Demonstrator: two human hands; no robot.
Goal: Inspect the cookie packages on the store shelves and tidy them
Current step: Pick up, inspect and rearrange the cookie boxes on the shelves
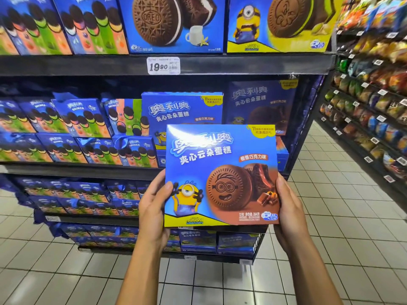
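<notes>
Both forearms up from the bottom of the view, clear of the shelving. Left hand [154, 208] clamped on the left edge of the chocolate cookie box [221, 176], thumb laid over the front by the yellow cartoon figure. Right hand [287, 208] wrapped round the right edge, fingers out of sight behind. Box held upright in mid-air, front panel facing back, in front of the middle shelf [88, 169] and touching nothing on it. Looks like inspection in progress, return to the shelf not yet begun.

Just behind, a matching box [182, 111] standing at the shelf front; to its right a darker one [262, 104] set further back in shadow. Probably the gap to refill.

Risks from here: glossy wrap and an edge-only hold, so a slip if either hand lets go early. Sliding in at a tilt could nudge the matching box or topple the stacked assorted boxes [83, 119] on the left. Price tag [163, 66] above, well out of the way.
</notes>
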